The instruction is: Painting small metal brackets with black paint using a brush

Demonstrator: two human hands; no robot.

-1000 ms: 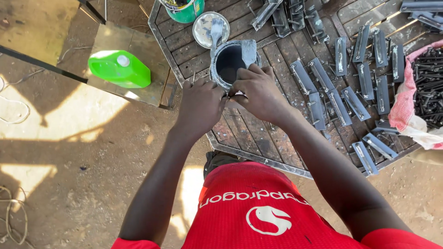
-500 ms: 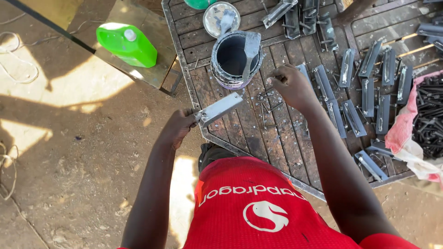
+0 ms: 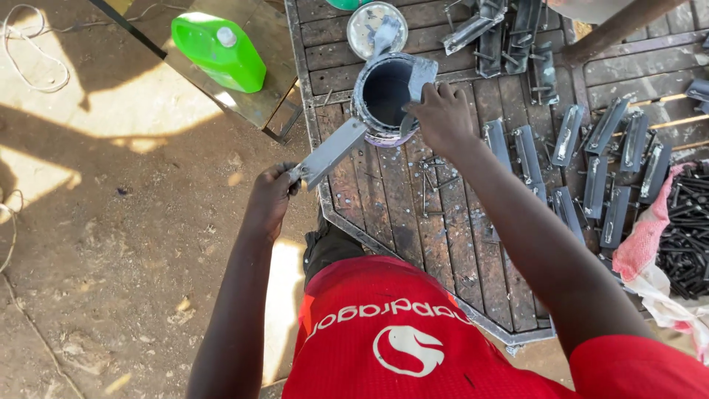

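Note:
My left hand [image 3: 267,201] grips one end of a flat grey metal bracket [image 3: 330,151], held out over the edge of the metal grate table [image 3: 413,222]. The bracket's far end points up toward the paint can. My right hand [image 3: 440,118] is at the rim of the open paint can [image 3: 385,92], which holds dark paint. Its fingers close on the handle of a brush [image 3: 419,80] that leans in the can.
A green plastic jug [image 3: 218,50] stands on a low board at upper left. A round can lid [image 3: 375,28] lies behind the can. Several grey brackets [image 3: 591,170] lie on the grate at right. Dark bolts [image 3: 690,229] sit on cloth at far right. Another person's arm [image 3: 613,26] reaches in at top right.
Both hands left the can rim. My left hand came away with a grey bracket and holds it out to the left. My right hand swung out and returned to the brush in the can.

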